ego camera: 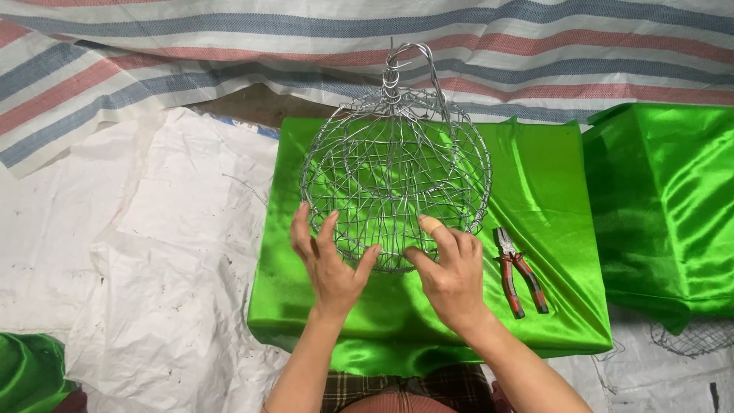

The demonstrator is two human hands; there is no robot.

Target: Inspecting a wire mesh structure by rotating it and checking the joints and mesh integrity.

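I see no packages, labels or signs here; the coverings are plain cloth and sheeting. A bright green satin cloth (535,183) drapes the box-shaped worktop in front of me, and a second block wrapped in the same green satin (665,206) stands just beside its right edge. Behind the far edge lies a woven tarpaulin striped in white, blue and red (229,38). Crumpled white plastic sheeting (153,252) covers the floor off the left edge.

The round basket of twisted silver wire (395,168) sits on the worktop, from its middle to its far edge. It is an open, irregular mesh woven over hoop rings, bulging like a ball, with a looped wire handle rising from its far side. The green cloth shows through every gap.

My left hand (330,264) rests against the basket's near left side, fingers (302,222) spread apart and lying on the mesh. My right hand (453,271) is at the near right side, its fingers bent, with thumb and forefinger closing on strands of the mesh at the rim; one fingertip wears a tan wrap.

Red-and-black-handled pliers (520,271) lie on the cloth near the right edge, just beside my right hand, not touching it.
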